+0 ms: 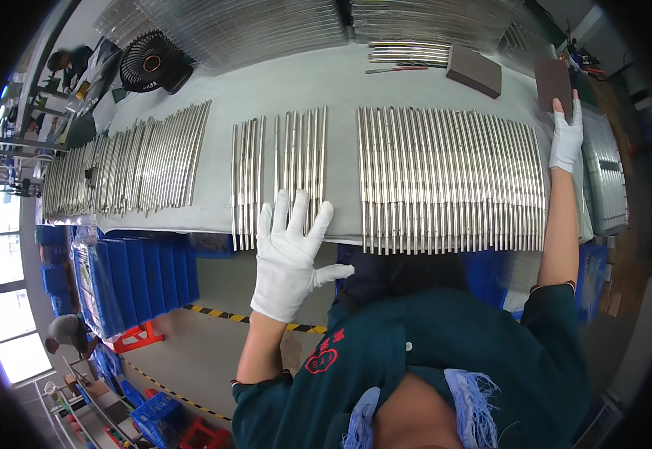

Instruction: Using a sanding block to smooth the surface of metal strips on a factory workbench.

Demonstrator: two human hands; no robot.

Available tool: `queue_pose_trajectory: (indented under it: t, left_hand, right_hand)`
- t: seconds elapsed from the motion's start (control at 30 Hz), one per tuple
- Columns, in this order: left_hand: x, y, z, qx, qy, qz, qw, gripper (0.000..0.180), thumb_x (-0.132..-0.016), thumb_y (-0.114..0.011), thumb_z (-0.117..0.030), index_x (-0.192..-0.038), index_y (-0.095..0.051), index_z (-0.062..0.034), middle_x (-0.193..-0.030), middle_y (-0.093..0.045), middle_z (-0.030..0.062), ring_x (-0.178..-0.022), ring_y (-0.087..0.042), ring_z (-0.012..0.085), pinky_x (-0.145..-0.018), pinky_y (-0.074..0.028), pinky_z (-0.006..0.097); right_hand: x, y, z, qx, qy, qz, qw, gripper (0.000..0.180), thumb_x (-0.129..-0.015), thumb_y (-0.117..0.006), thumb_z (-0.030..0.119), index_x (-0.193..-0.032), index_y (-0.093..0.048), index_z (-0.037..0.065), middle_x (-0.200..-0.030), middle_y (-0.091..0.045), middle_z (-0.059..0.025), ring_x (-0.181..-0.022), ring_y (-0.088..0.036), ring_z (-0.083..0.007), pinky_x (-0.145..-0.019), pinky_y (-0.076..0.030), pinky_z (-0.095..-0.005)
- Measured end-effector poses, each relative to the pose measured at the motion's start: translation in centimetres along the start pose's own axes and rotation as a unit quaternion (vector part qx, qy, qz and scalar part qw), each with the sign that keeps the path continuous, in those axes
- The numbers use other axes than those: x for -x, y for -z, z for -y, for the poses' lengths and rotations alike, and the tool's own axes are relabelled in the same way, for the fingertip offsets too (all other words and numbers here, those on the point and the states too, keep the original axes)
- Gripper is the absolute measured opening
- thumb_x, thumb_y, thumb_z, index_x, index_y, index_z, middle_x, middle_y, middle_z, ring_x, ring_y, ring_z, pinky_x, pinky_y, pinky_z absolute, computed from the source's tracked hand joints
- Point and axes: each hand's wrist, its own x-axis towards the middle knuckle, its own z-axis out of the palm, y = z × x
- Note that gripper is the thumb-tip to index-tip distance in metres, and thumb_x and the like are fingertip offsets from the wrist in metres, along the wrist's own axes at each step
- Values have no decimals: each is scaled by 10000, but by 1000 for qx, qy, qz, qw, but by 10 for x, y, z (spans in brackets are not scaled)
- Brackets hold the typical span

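My left hand (290, 258), in a white glove, is open with its fingers spread. Its fingertips lie over the lower ends of a small group of thin silvery metal tubes (301, 146), and the thumb points out to the right. A narrower group of tubes (247, 168) lies just left of it. Out at the far right, my right hand (567, 138), also gloved but with some bare fingertips, is closed on a brown rectangular block (553, 81). Close to that arm, a wide row of tubes (449, 179) lies side by side, ends overhanging the table's front edge.
Another row of tubes (127, 165) covers the table's left part. At the back stand a black fan (150, 63), stacked clear plastic trays (251, 34), a second brown block (474, 71) and a few tubes (408, 52). Blue crates (146, 277) stand below on the left.
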Motion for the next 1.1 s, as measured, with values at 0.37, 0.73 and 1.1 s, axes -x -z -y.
queue_pose_trajectory:
  t: [0.37,0.73,1.1]
  left_hand:
    - [-49,-22,-61,137,-159,41,977,942,-671,-728,-656,-1431,-501,-149,-1433,-501,166,-1369,-405,444,-1150,-265,592]
    - [-24,-7,-30,84,-91,50,991,926,-633,-794,-575,-1413,-528,-154,-1450,-477,160,-1351,-409,452,-1121,-284,618]
    - [-32,-14,-37,106,-118,45,986,951,-632,-791,-580,-1429,-508,-147,-1441,-491,150,-1338,-409,485,-1113,-323,596]
  right_hand:
    - [0,-4,3,-42,-14,7,999,633,-936,-727,300,-1474,-486,72,-1341,-611,-105,-1170,-577,-163,-1026,-425,-278]
    - [2,-2,1,-47,-7,10,999,636,-930,-734,305,-1476,-490,85,-1343,-612,-99,-1168,-577,-157,-1024,-426,-274]
    - [2,-2,2,-40,-4,11,999,621,-935,-729,299,-1471,-497,89,-1341,-614,-105,-1173,-580,-163,-1028,-423,-274]
